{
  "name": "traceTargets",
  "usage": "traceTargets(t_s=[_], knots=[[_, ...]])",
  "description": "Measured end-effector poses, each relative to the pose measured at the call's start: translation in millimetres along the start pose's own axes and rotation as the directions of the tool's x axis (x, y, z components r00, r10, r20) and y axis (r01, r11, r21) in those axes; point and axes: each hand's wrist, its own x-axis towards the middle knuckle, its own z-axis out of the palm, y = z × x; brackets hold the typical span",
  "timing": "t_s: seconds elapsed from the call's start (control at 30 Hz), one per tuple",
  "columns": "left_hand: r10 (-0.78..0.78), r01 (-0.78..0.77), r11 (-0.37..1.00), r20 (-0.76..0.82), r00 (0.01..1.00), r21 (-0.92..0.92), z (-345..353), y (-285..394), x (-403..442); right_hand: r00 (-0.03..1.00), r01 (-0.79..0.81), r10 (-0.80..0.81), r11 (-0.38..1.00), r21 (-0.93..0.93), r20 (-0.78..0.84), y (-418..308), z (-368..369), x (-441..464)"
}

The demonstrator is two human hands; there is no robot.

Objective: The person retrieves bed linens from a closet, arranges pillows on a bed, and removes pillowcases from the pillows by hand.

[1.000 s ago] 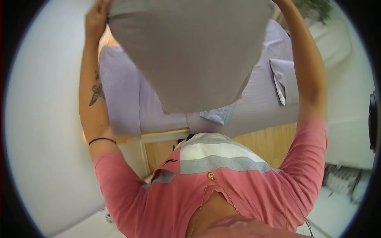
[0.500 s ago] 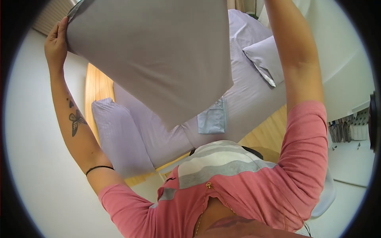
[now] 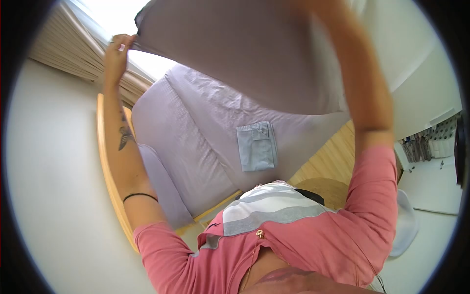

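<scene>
A broad grey cloth (image 3: pixel 235 54) is raised in the air before me, spread out, its lower edge hanging in a curve. My left hand (image 3: pixel 118 51) pinches its upper left corner, where a darker edge shows. Up at the top edge of the view, my right hand (image 3: pixel 306 6) is against the cloth's right side, blurred by motion, its fingers not readable. Below the cloth, a folded light blue-grey garment (image 3: pixel 257 149) lies on the lilac bed sheet (image 3: pixel 196 132).
The bed has a wooden headboard (image 3: pixel 104 147) at left, with a lilac pillow (image 3: pixel 164 183) near it. Beige curtains (image 3: pixel 68 44) hang by a bright window. Wooden floor (image 3: pixel 320 159) shows at right, beside a white cabinet (image 3: pixel 431 196) with clothes inside.
The grey cloth has swung up and right, uncovering more of the bed and the folded garment. My left hand has moved right. The view has shifted, bringing the window in; the white pillow is now hidden.
</scene>
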Motion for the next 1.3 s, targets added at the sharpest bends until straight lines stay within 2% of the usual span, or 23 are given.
traceTargets(t_s=[0.07, 0.1, 0.13, 0.17, 0.23, 0.3, 0.33, 0.4, 0.47, 0.5, 0.6, 0.7, 0.73, 0.83, 0.87, 0.9, 0.93, 1.0, 1.07, 1.13, 1.23, 1.27, 1.3], knots=[[-0.142, 0.142, 0.99, 0.099, 0.985, 0.003, 36, -23, -49, 0.975, -0.092, 0.012, 0.931, 0.352, 0.223, -62, 77, -20], [-0.343, 0.355, 0.935, 0.246, 0.906, -0.003, 65, -48, -73, 0.944, -0.187, 0.018, 0.853, 0.488, 0.33, -93, 115, -29], [-0.342, 0.349, 0.936, 0.384, 0.858, 0.055, 83, -77, -109, 0.861, -0.007, -0.189, 0.924, 0.382, 0.472, -132, 157, -51], [-0.343, 0.337, 0.935, 0.519, 0.783, 0.108, 99, -103, -158, 0.82, -0.049, -0.233, 0.882, 0.469, 0.523, -175, 218, -94], [-0.463, 0.528, 0.849, 0.505, 0.728, 0.017, 134, -125, -284, 0.832, -0.09, -0.295, 0.765, 0.638, 0.471, -258, 304, -183], [-0.694, 0.818, 0.518, 0.682, 0.231, 0.25, 131, -83, -352, 0.642, -0.217, -0.501, 0.607, 0.765, 0.58, -307, 299, -215], [-0.716, 0.916, 0.357, 0.683, 0.143, 0.183, 133, -82, -412, 0.626, -0.236, -0.53, 0.57, 0.787, 0.572, -305, 293, -222], [-0.727, 0.988, 0.05, 0.683, -0.062, 0.143, 132, -62, -512, 0.51, -0.74, -0.506, 0.154, 0.655, 0.696, -290, 286, -230], [-0.695, 0.957, -0.219, 0.658, -0.29, 0.191, 120, -13, -543, 0.47, -0.856, -0.319, 0.061, 0.513, 0.823, -238, 279, -256], [-0.657, 0.914, -0.35, 0.641, -0.396, 0.206, 115, 14, -544, 0.451, -0.888, -0.02, 0.091, 0.451, 0.892, -217, 272, -278], [-0.646, 0.848, -0.53, 0.655, -0.392, -0.015, 141, 62, -614, 0.295, -0.953, 0.603, 0.244, 0.18, 0.741, -136, 245, -323], [-0.762, 0.841, -0.513, 0.543, -0.353, -0.172, 166, 95, -625, 0.177, -0.952, 0.81, 0.286, -0.113, 0.559, -78, 231, -369], [-0.751, 0.835, -0.524, 0.553, -0.361, -0.167, 177, 104, -620, 0.166, -0.95, 0.81, 0.284, -0.129, 0.563, -73, 237, -370], [-0.964, 0.943, -0.263, 0.016, -0.265, -0.206, 198, 113, -599, 0.399, -0.866, 0.718, 0.499, -0.023, 0.57, -83, 282, -354], [-0.964, 0.943, -0.267, 0.033, -0.266, -0.2, 199, 111, -597, 0.459, -0.844, 0.671, 0.534, 0.05, 0.582, -97, 308, -343], [-0.969, 0.975, -0.212, -0.112, -0.218, -0.068, 198, 109, -597, 0.52, -0.811, 0.629, 0.575, 0.104, 0.578, -113, 332, -323], [-0.959, 0.984, -0.163, -0.246, -0.143, 0.065, 195, 102, -598, 0.48, -0.81, 0.53, 0.574, 0.121, 0.699, -130, 351, -307], [-0.881, 0.977, 0.094, -0.441, 0.172, 0.192, 174, 83, -599, 0.547, -0.71, 0.432, 0.693, 0.125, 0.717, -168, 397, -299], [-0.888, 0.968, -0.133, -0.459, -0.021, 0.214, 140, 63, -597, 0.492, -0.705, 0.486, 0.709, 0.004, 0.723, -139, 405, -319], [-0.914, 0.945, -0.115, -0.406, 0.02, 0.306, 125, 50, -632, 0.484, -0.653, 0.636, 0.719, -0.236, 0.601, -88, 393, -359], [-0.952, 0.923, -0.071, -0.301, 0.05, 0.377, 146, 44, -643, 0.367, -0.551, 0.819, 0.573, -0.607, 0.441, 17, 308, -473], [-0.972, 0.927, -0.034, -0.228, 0.056, 0.373, 150, 45, -643, 0.193, -0.393, 0.91, 0.415, -0.821, 0.368, 40, 274, -503], [-0.974, 0.923, -0.042, -0.222, 0.048, 0.383, 154, 44, -642, -0.053, -0.418, 0.975, 0.175, -0.891, 0.216, 62, 240, -516]])
